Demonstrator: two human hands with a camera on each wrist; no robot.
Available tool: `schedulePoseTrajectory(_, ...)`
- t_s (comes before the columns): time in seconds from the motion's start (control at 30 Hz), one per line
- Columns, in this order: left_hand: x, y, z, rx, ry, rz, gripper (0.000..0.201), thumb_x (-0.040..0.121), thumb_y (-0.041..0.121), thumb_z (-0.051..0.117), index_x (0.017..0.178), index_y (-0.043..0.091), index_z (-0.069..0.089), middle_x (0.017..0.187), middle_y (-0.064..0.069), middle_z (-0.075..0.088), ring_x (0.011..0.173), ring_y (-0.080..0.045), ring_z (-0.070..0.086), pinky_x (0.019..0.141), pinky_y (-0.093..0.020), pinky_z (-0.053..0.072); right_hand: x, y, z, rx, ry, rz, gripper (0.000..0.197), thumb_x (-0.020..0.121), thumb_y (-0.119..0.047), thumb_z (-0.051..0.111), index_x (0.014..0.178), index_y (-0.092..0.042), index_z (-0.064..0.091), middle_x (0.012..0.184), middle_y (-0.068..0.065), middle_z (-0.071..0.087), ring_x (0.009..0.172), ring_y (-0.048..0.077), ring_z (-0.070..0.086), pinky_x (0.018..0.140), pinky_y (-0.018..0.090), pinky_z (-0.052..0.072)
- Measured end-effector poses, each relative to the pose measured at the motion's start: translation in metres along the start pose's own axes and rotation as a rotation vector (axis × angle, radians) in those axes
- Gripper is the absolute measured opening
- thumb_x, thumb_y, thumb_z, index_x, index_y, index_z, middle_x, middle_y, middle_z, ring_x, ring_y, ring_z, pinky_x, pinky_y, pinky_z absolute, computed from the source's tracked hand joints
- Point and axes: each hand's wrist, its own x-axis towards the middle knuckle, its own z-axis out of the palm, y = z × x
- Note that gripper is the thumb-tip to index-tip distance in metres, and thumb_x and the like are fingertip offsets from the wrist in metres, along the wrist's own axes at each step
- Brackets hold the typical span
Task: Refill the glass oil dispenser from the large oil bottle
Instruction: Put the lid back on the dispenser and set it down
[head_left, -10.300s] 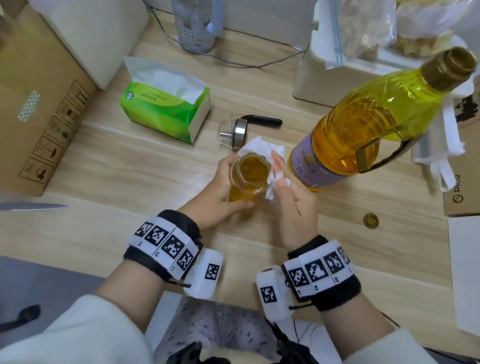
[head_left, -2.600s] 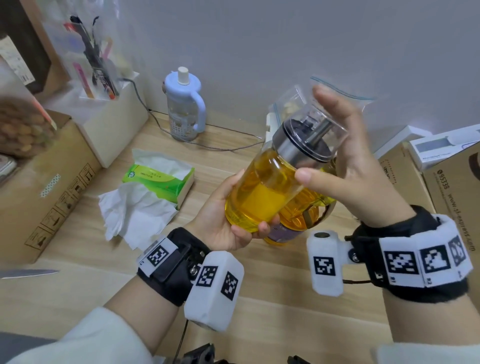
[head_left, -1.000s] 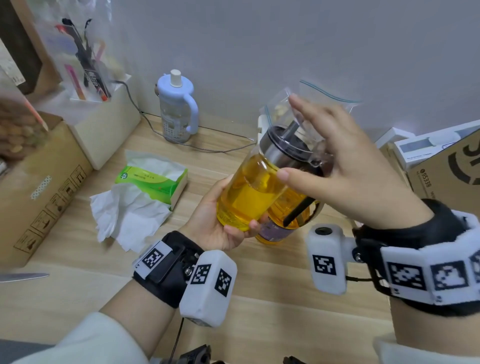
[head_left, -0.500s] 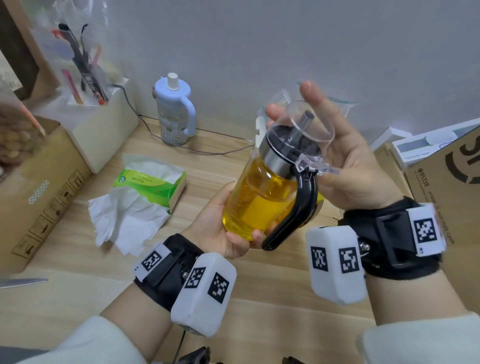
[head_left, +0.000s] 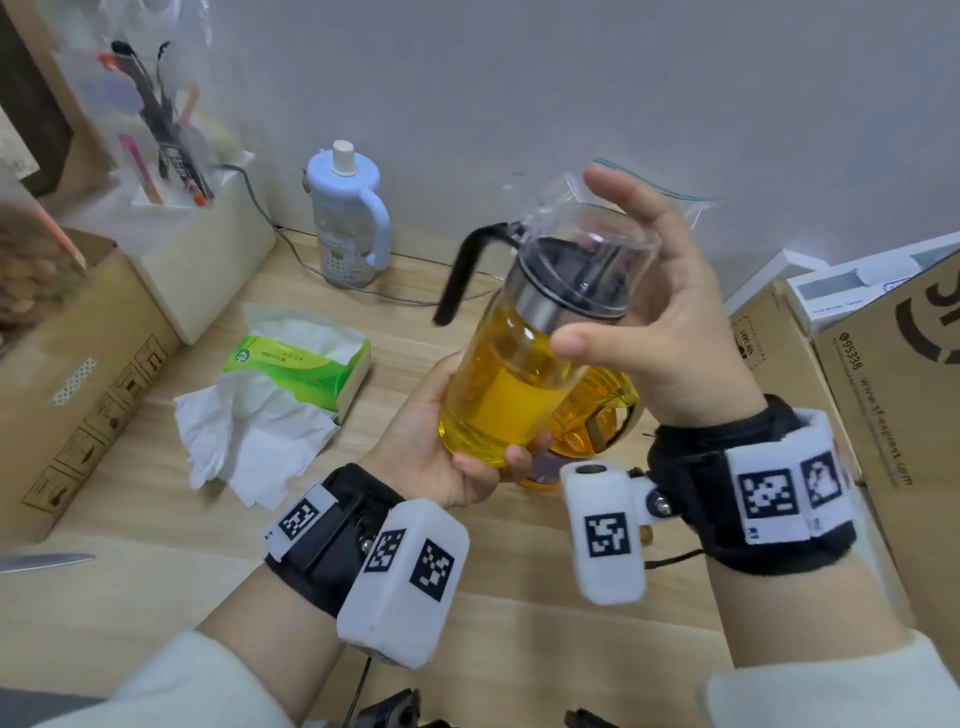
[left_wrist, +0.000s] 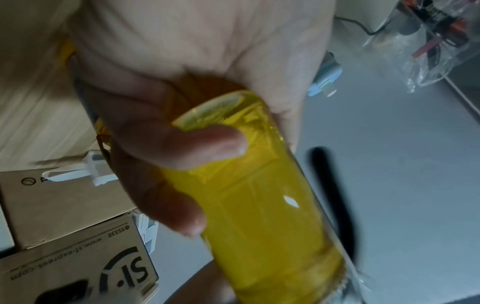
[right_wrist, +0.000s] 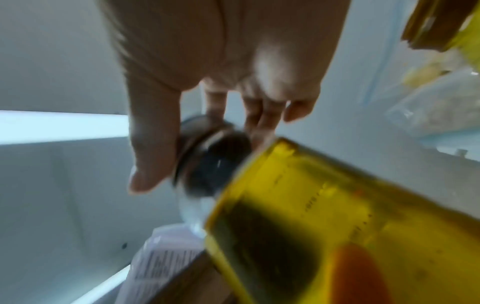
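The glass oil dispenser (head_left: 509, 395), nearly full of yellow oil, is held tilted above the table. My left hand (head_left: 431, 447) grips its base, fingers curled under the glass (left_wrist: 259, 195). My right hand (head_left: 639, 291) grips the lid (head_left: 576, 280), its thumb (right_wrist: 153, 144) against the steel collar (right_wrist: 207, 156) and its fingers behind the clear cap. The lid's black handle (head_left: 462, 275) points up and to the left. The large oil bottle (head_left: 602, 410) stands on the table right behind the dispenser, mostly hidden by it.
A green tissue box (head_left: 301, 364) and crumpled white tissue (head_left: 249, 441) lie to the left. A pale blue jug (head_left: 348, 218) stands by the wall. Cardboard boxes flank the table at left (head_left: 78, 374) and right (head_left: 883, 389). A blade tip (head_left: 47, 561) pokes in at far left.
My right hand has turned the lid: its black handle swung from the near right side round to the far left. My left hand keeps holding the dispenser in the same place.
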Motion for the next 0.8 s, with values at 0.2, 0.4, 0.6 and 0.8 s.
schedulePoseTrajectory(0.2, 0.000, 0.000, -0.003, -0.026, -0.018, 0.005, 0.062, 0.081, 0.046, 0.057, 0.118, -0.004, 0.052, 0.104, -0.026, 0.057, 0.080, -0.032, 0.060, 0.050, -0.025, 0.048, -0.002, 0.000, -0.004, -0.150, -0.093, -0.014, 0.067, 0.063, -0.028, 0.066, 0.124, -0.036, 0.039, 0.144, 0.003, 0.035, 0.137, 0.018, 0.034, 0.112, 0.048, 0.028)
schedulePoseTrajectory(0.4, -0.004, -0.002, -0.005, 0.063, 0.066, 0.086, 0.061, 0.080, 0.048, 0.058, 0.117, 0.000, 0.056, 0.101, -0.023, 0.061, 0.078, -0.027, 0.062, 0.048, -0.022, 0.050, 0.002, -0.015, -0.010, -0.622, 0.006, -0.050, 0.052, 0.059, -0.056, 0.067, 0.101, -0.044, 0.039, 0.105, -0.012, 0.055, 0.108, 0.010, 0.054, 0.108, 0.054, 0.031)
schedulePoseTrajectory(0.6, -0.004, -0.001, -0.010, 0.011, 0.030, 0.186, 0.063, 0.078, 0.045, 0.062, 0.117, -0.004, 0.054, 0.103, -0.025, 0.060, 0.080, -0.030, 0.061, 0.050, -0.023, 0.049, -0.008, -0.019, -0.006, -0.624, 0.096, -0.157, 0.063, 0.068, -0.079, 0.039, 0.115, -0.036, 0.042, 0.063, 0.004, 0.058, 0.060, 0.013, 0.058, 0.058, 0.028, 0.047)
schedulePoseTrajectory(0.8, -0.008, 0.000, 0.002, 0.082, 0.040, 0.200, 0.061, 0.077, 0.045, 0.065, 0.115, -0.002, 0.055, 0.102, -0.021, 0.061, 0.078, -0.026, 0.061, 0.047, -0.018, 0.042, -0.011, -0.017, -0.003, -0.432, -0.005, -0.140, 0.063, 0.071, -0.049, 0.067, 0.125, -0.034, 0.039, 0.085, 0.003, 0.059, 0.077, 0.024, 0.059, 0.067, 0.033, 0.048)
